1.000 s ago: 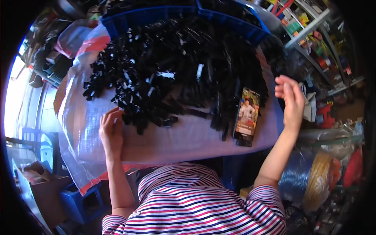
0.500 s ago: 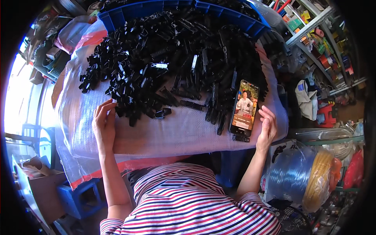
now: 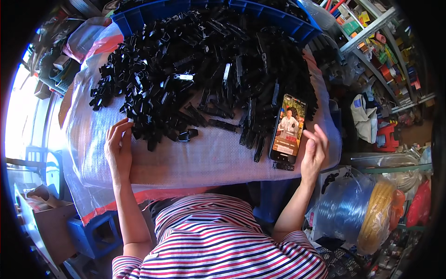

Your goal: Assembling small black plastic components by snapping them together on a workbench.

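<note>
A large heap of small black plastic parts point(image 3: 176, 65) covers the far part of a surface wrapped in white woven sacking point(image 3: 195, 162). My left hand point(image 3: 119, 151) rests on the sacking at the heap's near left edge. Its fingers are bent but loose, with the fingertips close to the black parts and nothing seen in the grip. At the right, a phone point(image 3: 289, 128) with a lit screen showing a person leans upright on the parts. Beside its right edge is my right hand point(image 3: 316, 156), open, fingers apart and holding nothing.
Blue plastic bins point(image 3: 162, 17) stand behind the heap. To the right are a metal shelf point(image 3: 371, 28) full of goods and wrapped rolls of blue and yellow tubing point(image 3: 346, 204). A blue stool point(image 3: 95, 235) is at the lower left.
My right hand has shifted a little left toward the phone, its fingers lifting and spreading more. My left hand stays nearly in place by the heap. The whole view has shifted slightly.
</note>
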`<action>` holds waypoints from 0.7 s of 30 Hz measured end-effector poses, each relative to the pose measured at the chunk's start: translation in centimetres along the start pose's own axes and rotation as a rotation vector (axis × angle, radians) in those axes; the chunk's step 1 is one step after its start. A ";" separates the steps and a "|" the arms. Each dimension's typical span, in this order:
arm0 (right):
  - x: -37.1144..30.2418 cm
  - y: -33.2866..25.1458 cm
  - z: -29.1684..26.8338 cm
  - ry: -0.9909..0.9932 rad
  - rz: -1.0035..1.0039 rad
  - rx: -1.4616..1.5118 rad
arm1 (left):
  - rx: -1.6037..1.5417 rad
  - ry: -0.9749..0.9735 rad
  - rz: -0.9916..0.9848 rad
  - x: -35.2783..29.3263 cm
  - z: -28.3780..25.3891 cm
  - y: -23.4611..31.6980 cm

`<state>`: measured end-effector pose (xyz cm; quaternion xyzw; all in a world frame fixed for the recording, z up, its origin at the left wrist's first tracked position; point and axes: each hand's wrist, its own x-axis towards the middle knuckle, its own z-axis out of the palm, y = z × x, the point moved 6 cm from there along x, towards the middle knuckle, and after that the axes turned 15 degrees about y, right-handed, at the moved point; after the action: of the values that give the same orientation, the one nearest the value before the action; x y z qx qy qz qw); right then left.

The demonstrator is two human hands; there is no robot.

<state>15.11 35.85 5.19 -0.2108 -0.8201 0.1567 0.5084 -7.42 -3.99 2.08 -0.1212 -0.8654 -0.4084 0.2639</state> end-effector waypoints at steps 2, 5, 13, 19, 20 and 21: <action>0.7 -0.3 -0.5 0.039 -0.003 0.061 | -0.006 0.001 -0.045 -0.1 -0.1 0.1; 1.1 -1.8 -0.2 0.069 0.064 0.181 | -0.104 -0.023 -0.052 -0.1 -0.3 -0.2; -1.1 -12.0 6.1 -0.309 -0.101 0.365 | -0.096 -0.032 -0.009 0.1 -0.3 1.4; -2.7 -15.3 10.7 -0.475 -0.277 0.186 | -0.098 -0.071 -0.029 0.0 -0.3 1.2; -3.0 -15.3 11.1 -0.473 -0.301 0.159 | -0.108 -0.047 -0.016 0.0 -0.4 1.1; -3.1 -15.1 11.3 -0.472 -0.300 0.153 | -0.118 -0.024 -0.003 0.0 -0.6 1.1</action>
<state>3.34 20.80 4.96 -0.0057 -0.9235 0.1860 0.3353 -6.74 -3.71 3.08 -0.1400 -0.8430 -0.4578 0.2454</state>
